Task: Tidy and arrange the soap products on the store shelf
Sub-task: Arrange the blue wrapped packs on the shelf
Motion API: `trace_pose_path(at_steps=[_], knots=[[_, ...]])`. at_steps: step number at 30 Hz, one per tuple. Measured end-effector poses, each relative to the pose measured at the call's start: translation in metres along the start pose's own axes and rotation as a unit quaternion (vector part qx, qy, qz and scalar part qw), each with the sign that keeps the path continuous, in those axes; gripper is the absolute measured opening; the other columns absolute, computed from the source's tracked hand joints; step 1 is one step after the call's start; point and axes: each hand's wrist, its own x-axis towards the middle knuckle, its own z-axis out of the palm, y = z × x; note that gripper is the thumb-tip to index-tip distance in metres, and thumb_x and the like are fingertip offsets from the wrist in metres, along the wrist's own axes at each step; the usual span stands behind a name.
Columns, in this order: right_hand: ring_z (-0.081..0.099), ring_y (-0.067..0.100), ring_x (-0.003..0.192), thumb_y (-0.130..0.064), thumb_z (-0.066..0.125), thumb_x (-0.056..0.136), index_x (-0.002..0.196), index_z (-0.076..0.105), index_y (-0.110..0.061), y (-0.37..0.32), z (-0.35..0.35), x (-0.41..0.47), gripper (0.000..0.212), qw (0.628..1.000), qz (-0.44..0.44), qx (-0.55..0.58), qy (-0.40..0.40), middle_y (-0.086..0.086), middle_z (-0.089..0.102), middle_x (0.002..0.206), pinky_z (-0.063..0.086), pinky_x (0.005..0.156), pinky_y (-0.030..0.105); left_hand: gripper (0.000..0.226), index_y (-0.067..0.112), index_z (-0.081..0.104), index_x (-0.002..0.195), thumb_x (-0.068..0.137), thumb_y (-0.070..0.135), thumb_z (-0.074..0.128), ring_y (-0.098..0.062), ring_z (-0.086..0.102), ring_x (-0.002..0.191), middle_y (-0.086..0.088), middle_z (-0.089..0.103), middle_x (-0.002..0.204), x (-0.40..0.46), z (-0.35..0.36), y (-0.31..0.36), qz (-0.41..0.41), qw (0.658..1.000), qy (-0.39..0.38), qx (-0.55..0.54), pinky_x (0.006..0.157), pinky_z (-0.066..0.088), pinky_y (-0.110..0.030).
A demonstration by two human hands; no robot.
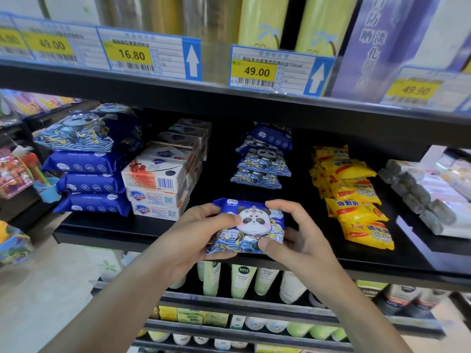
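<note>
Starting at the far left of the black shelf [107, 229], a stack of large blue wipe packs [89, 174] is seen, topped by a pack printed with a panda and waves. Just beside it, white boxed soap bars [158, 186] are piled several high, with further boxes lined up behind them toward the back of the shelf.

At the front edge of the shelf, near its middle, a small blue panda wipe pack [254, 225] is held between both hands, printed face up and tilted toward the camera. The left hand [193, 238] is curled round the pack's left end, with the thumb laid across the top face beside the panda's head and the fingers tucked underneath. The right hand [300, 240] grips the right end: the thumb is pressed on the lower front of the pack and the index finger is hooked over its upper right corner, while the other fingers are hidden behind it.

Behind the held pack, a row of matching small panda packs [262, 161] is laid overlapping toward the back. To the right, yellow soap packets [354, 197] are spread in an uneven line from back to front. At the far right, grey wrapped items [418, 194] lie on white packaging
</note>
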Motion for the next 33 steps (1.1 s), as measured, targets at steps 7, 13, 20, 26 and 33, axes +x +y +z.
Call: trace_pose_path(at_steps=[7, 13, 20, 26, 33], knots=[[0.015, 0.002, 0.148, -0.057, 0.076, 0.076, 0.148, 0.038, -0.050, -0.005, -0.011, 0.005, 0.081, 0.903, -0.125, -0.409, -0.030, -0.032, 0.025, 0.154, 0.023, 0.118, 0.027, 0.035, 0.017, 0.065, 0.123, 0.091, 0.017, 0.078, -0.027, 0.079, 0.093, -0.008, 0.081, 0.103, 0.008, 0.015, -0.005, 0.039, 0.999, 0.021, 0.020, 0.073, 0.064, -0.038], [0.040, 0.005, 0.115, -0.042, 0.076, 0.074, 0.152, 0.034, -0.046, -0.015, -0.028, 0.021, 0.089, 0.862, -0.115, -0.491, -0.045, -0.020, 0.044, 0.131, 0.027, 0.114, 0.035, 0.037, 0.023, 0.062, 0.127, 0.093, 0.022, 0.078, -0.021, 0.079, 0.096, -0.005, 0.081, 0.103, 0.018, 0.037, -0.007, 0.034, 0.999, -0.008, 0.011, 0.076, 0.065, -0.037], [0.043, 0.016, 0.131, -0.036, 0.079, 0.075, 0.154, 0.028, -0.046, -0.005, -0.091, 0.026, 0.094, 0.813, -0.020, -0.577, -0.073, -0.015, 0.045, 0.134, 0.018, 0.123, 0.043, 0.028, 0.029, 0.067, 0.122, 0.096, 0.022, 0.073, 0.006, 0.068, 0.099, 0.012, 0.074, 0.110, 0.030, 0.017, -0.016, 0.164, 0.948, 0.089, 0.257, 0.096, 0.056, -0.021], [0.037, 0.018, 0.134, -0.042, 0.076, 0.080, 0.156, 0.022, -0.049, -0.004, -0.097, 0.039, 0.094, 0.817, 0.022, -0.564, -0.118, -0.015, 0.041, 0.142, 0.014, 0.123, 0.041, 0.031, 0.038, 0.064, 0.126, 0.095, 0.035, 0.068, 0.003, 0.055, 0.117, 0.022, 0.062, 0.121, 0.031, 0.003, -0.025, 0.248, 0.836, 0.123, 0.474, 0.101, 0.045, -0.022], [0.049, 0.020, 0.134, -0.052, 0.070, 0.091, 0.144, 0.046, -0.045, -0.014, -0.082, 0.092, 0.059, 0.898, 0.004, -0.439, -0.022, -0.005, 0.045, 0.145, 0.044, 0.100, 0.032, 0.031, 0.038, 0.062, 0.128, 0.099, 0.047, 0.057, -0.005, 0.048, 0.120, 0.024, 0.056, 0.131, 0.038, -0.007, -0.037, 0.266, 0.769, 0.119, 0.569, 0.108, 0.039, -0.031]])
